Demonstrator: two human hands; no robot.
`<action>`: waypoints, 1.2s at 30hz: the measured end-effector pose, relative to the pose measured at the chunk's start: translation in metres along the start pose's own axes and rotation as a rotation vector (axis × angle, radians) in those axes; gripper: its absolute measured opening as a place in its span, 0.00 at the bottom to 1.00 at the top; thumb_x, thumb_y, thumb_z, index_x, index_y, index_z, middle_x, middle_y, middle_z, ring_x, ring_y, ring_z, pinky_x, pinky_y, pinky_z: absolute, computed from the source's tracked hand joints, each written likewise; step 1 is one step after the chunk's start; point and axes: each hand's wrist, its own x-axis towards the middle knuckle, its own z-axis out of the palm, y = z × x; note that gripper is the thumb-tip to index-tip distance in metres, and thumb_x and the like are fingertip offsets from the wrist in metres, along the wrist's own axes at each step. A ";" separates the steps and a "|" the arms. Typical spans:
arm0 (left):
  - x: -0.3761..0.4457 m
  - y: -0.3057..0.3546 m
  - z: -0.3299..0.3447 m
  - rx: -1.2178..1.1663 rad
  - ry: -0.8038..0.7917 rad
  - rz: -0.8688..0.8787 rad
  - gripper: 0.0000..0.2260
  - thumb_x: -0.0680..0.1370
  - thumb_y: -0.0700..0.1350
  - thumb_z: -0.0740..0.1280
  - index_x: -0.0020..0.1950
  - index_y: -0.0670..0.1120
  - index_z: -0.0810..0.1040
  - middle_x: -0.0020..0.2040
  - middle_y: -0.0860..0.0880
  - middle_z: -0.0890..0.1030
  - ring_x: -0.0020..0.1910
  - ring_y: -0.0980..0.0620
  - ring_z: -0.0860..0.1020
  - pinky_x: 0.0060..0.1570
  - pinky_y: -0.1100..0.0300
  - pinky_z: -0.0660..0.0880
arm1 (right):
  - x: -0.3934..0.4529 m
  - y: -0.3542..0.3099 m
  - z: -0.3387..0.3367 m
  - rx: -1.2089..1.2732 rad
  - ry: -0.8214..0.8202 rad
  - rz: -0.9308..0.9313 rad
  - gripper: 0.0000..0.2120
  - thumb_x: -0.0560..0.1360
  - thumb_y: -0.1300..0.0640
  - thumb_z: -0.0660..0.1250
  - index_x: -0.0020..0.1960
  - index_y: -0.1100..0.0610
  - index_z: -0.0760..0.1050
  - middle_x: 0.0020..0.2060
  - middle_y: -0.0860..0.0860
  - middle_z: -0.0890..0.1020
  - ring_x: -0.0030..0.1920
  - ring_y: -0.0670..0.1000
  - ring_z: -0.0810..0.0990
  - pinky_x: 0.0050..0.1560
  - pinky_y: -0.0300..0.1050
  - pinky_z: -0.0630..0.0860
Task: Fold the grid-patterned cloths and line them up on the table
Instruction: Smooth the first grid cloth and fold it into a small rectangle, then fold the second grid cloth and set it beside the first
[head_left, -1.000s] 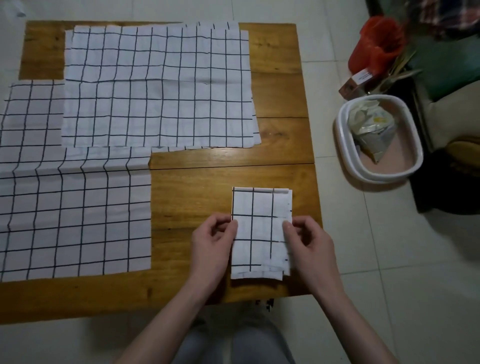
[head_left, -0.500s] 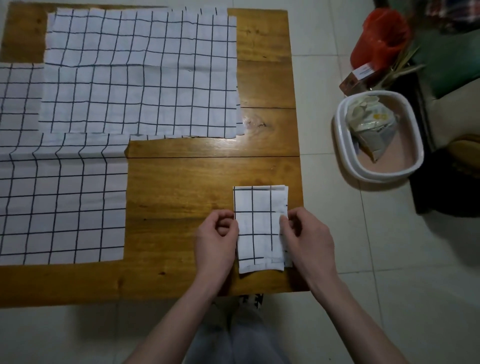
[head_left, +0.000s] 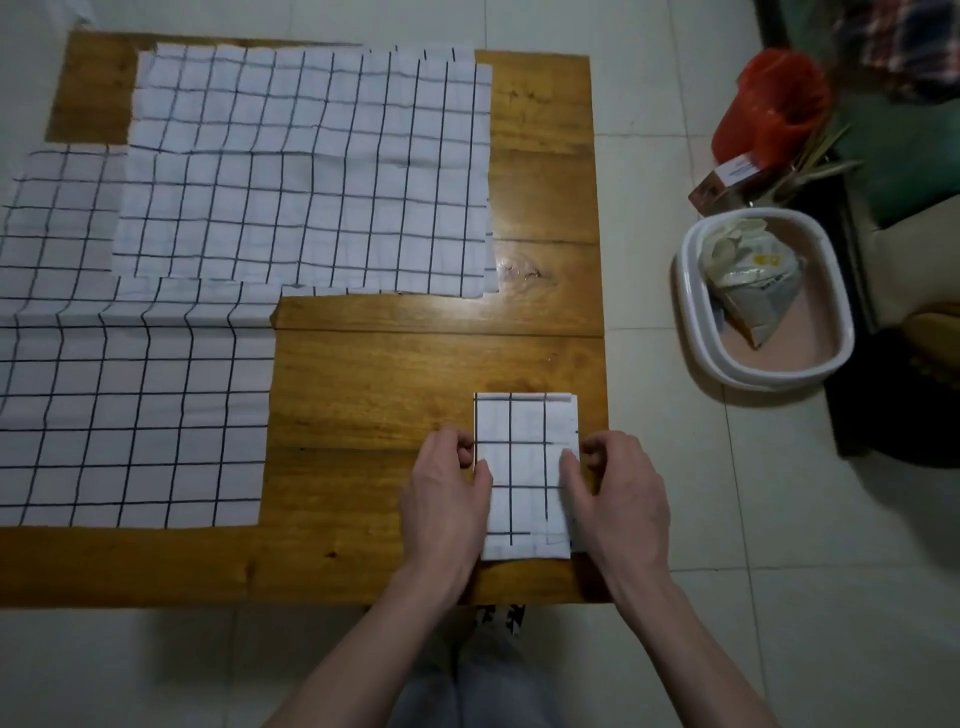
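Folded cloth sits at the counter's near right corner, long axis pointing away from the person, left hand and right hand pinching its side edges with curled fingers — unfolded cloths lie off to the left, so the left hand's nearer.

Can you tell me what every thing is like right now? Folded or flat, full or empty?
folded cloth: folded small, lying flat at the table's near right corner.
left hand: fingers curled, thumb on the folded cloth's left edge.
right hand: fingers curled, thumb on its right edge.
far cloth: unfolded, spread flat.
left cloth: unfolded, spread flat, partly under the far cloth.
white tub: on the floor, holds a crumpled bag.
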 end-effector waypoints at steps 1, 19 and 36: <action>-0.001 0.002 0.000 0.007 -0.009 -0.012 0.10 0.79 0.43 0.71 0.56 0.55 0.75 0.48 0.59 0.76 0.44 0.63 0.76 0.40 0.68 0.73 | -0.001 -0.002 -0.004 0.011 -0.002 -0.003 0.11 0.80 0.45 0.68 0.57 0.49 0.73 0.47 0.44 0.76 0.45 0.46 0.76 0.47 0.52 0.81; -0.092 0.065 -0.187 0.095 0.172 0.333 0.19 0.86 0.53 0.57 0.74 0.48 0.74 0.67 0.51 0.78 0.69 0.56 0.74 0.69 0.51 0.74 | -0.087 -0.143 -0.145 -0.028 -0.050 -0.545 0.30 0.84 0.39 0.54 0.79 0.55 0.66 0.75 0.52 0.73 0.75 0.52 0.71 0.76 0.47 0.64; -0.138 0.033 -0.392 0.329 0.427 0.347 0.24 0.86 0.55 0.54 0.78 0.44 0.70 0.76 0.45 0.73 0.77 0.48 0.69 0.77 0.49 0.63 | -0.168 -0.318 -0.187 -0.081 0.053 -0.772 0.30 0.85 0.40 0.53 0.82 0.53 0.60 0.80 0.51 0.66 0.81 0.49 0.60 0.79 0.54 0.64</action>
